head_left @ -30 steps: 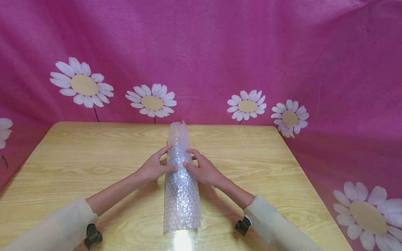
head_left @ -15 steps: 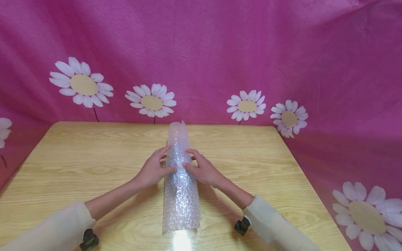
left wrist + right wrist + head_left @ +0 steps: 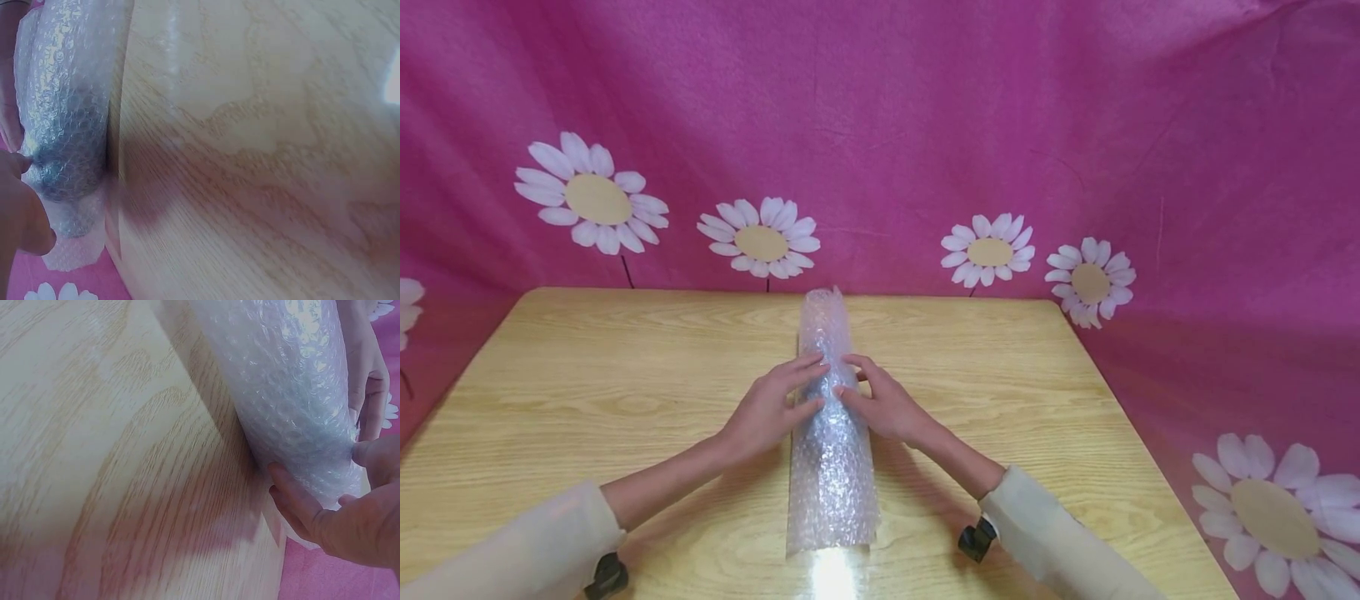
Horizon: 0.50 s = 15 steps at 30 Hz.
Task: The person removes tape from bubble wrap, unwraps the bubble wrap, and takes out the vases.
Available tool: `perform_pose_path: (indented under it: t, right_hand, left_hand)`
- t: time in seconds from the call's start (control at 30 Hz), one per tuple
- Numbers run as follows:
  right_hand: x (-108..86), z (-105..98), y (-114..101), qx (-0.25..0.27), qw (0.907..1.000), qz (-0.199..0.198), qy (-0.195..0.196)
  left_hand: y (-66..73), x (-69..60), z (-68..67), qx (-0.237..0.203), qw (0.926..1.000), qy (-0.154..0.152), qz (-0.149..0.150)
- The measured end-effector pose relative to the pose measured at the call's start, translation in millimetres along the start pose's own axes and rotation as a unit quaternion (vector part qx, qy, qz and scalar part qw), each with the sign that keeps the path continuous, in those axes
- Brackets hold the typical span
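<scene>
A roll of clear bubble wrap (image 3: pixel 835 492) lies lengthwise on the wooden table, with something darker showing faintly inside it in the left wrist view. My left hand (image 3: pixel 765 410) rests on the roll's left side and top, its fingers extended and thumb tip touching the wrap. On the other side my right hand (image 3: pixel 886 406) holds the roll, thumb on top and fingers around its right flank. The right wrist view shows those right fingers (image 3: pixel 300 503) curved against the side of the wrap (image 3: pixel 287 394). In the left wrist view the left hand (image 3: pixel 24 215) is partly cut off.
The wooden table (image 3: pixel 625 358) extends to both sides of the roll. Behind it and at the right hangs a pink cloth (image 3: pixel 880 125) with large white daisies. Bright light reflects off the tabletop at the roll's near end.
My left fingers have shifted from the roll's left edge onto its top, nearer to the right hand. My right hand and the roll have hardly moved.
</scene>
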State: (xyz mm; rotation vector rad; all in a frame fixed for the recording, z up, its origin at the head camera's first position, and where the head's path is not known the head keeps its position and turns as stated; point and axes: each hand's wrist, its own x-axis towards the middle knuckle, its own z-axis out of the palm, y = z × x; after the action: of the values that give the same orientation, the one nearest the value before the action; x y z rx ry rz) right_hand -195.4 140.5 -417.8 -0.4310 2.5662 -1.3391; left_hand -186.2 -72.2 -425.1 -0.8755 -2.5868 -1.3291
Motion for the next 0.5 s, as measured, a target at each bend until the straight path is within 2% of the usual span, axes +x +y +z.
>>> perform_pose_path:
  t: [0.3,0.4,0.5]
  right_hand:
    - [-0.6,0.5,0.6,-0.007,1.0,-0.005,0.004]
    - [-0.6,0.2,0.6,-0.006,0.9999,-0.007,0.005]
    - [-0.4,-0.2,0.1,-0.007,0.9999,-0.01,0.005]
  left_hand:
    - [-3.0,-3.7,1.6,0.079,0.9945,-0.013,0.067]
    - [-4.5,-3.2,0.8,0.108,0.9901,-0.014,0.088]
    - [-6.1,-2.7,-0.5,0.145,0.9824,-0.014,0.117]
